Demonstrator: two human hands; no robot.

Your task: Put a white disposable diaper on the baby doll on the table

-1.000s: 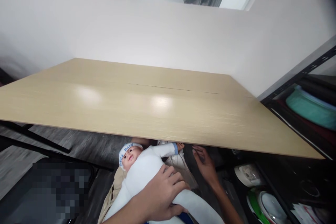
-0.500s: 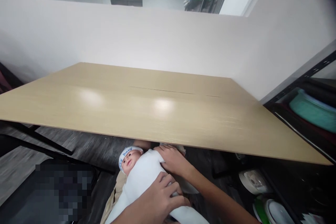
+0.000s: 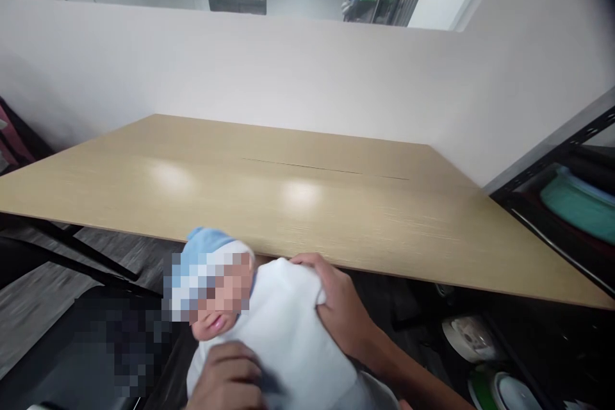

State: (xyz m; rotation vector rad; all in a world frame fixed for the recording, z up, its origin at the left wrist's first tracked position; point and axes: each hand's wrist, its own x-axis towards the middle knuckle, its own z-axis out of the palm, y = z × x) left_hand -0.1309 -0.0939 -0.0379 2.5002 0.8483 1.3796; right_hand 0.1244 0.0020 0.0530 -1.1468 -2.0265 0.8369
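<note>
A baby doll (image 3: 293, 327) in white clothing and a blue-and-white cap (image 3: 211, 246) is held in front of me at the table's near edge. Its head leans to the left, and part of it is blurred out. My right hand (image 3: 339, 304) grips the doll's side near the shoulder, thumb and fingers around the white cloth. Lower down, my left hand (image 3: 228, 378) rests with curled fingers against the doll's front; its fingertips are partly hidden. The doll's lower body runs out of view at the bottom.
A wide wooden table (image 3: 298, 205) stretches ahead to a white half wall (image 3: 288, 70). A black chair (image 3: 91, 346) stands at lower left. To the right, a black shelf rack (image 3: 542, 205) holds a teal item (image 3: 576, 202), with round containers (image 3: 509, 391) lower down.
The doll has come up and closer, its head now overlapping the table edge. My left hand has shifted left and down along its body; my right hand stays at its side.
</note>
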